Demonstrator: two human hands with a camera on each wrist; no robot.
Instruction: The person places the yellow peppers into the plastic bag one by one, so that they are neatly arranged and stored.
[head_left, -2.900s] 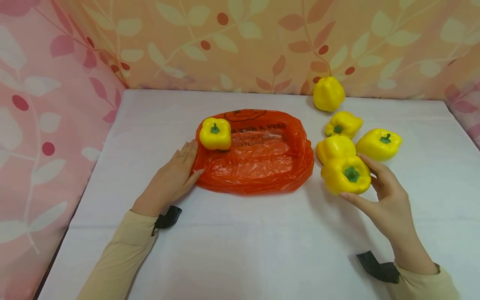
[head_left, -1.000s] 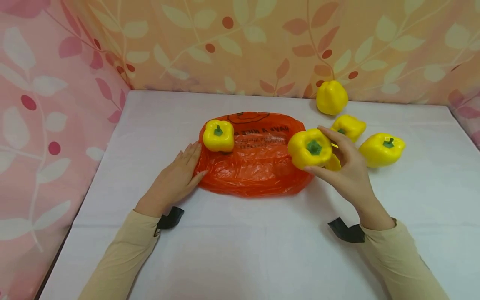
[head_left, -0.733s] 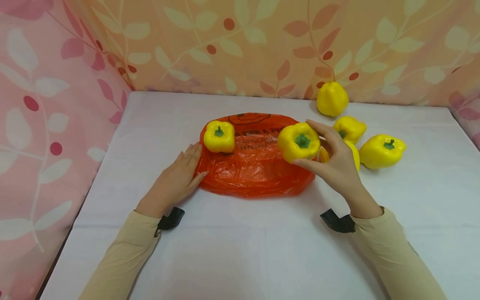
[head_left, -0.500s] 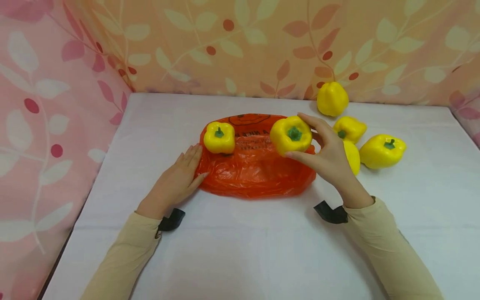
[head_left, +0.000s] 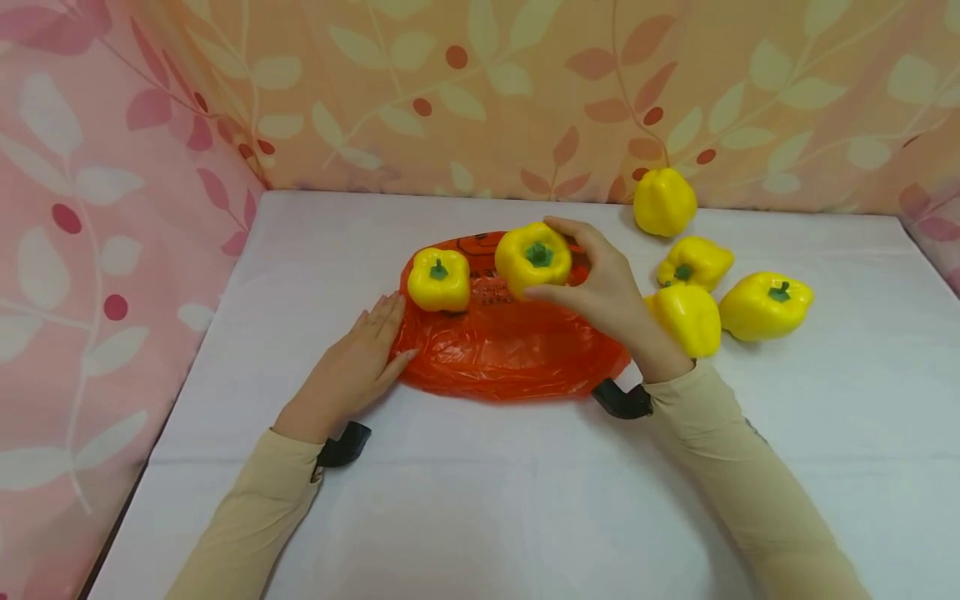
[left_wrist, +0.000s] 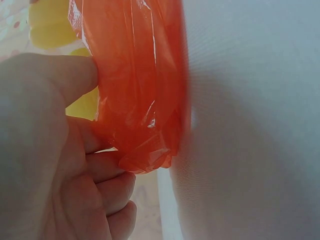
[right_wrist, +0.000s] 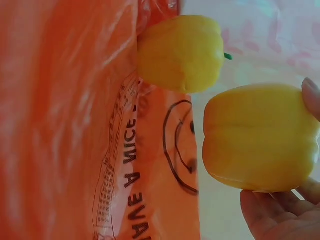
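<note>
A red plastic bag (head_left: 495, 358) with black print lies spread on the white table. On its left part sits a yellow pepper (head_left: 438, 280), also seen in the right wrist view as a pepper (right_wrist: 181, 54) with a green stem. My left hand (head_left: 347, 367) rests on the bag's left edge, fingers extended; in the left wrist view the hand (left_wrist: 65, 165) touches the red plastic (left_wrist: 140, 85). My right hand (head_left: 600, 279) grips another yellow pepper (head_left: 525, 260) between thumb and fingers, above the bag; the right wrist view shows this pepper (right_wrist: 260, 137) held clear of the bag.
Right of the bag stand several yellow peppers: one at the back (head_left: 664, 202), one in the middle (head_left: 696, 262), one nearer the front (head_left: 686, 318) beside my right wrist, and one farther right (head_left: 767, 306). Patterned cloth (head_left: 465, 100) rises behind the table (head_left: 480, 500).
My right hand has carried the gripped pepper leftward from the group on the right to above the bag. The left hand stays at the bag's left edge.
</note>
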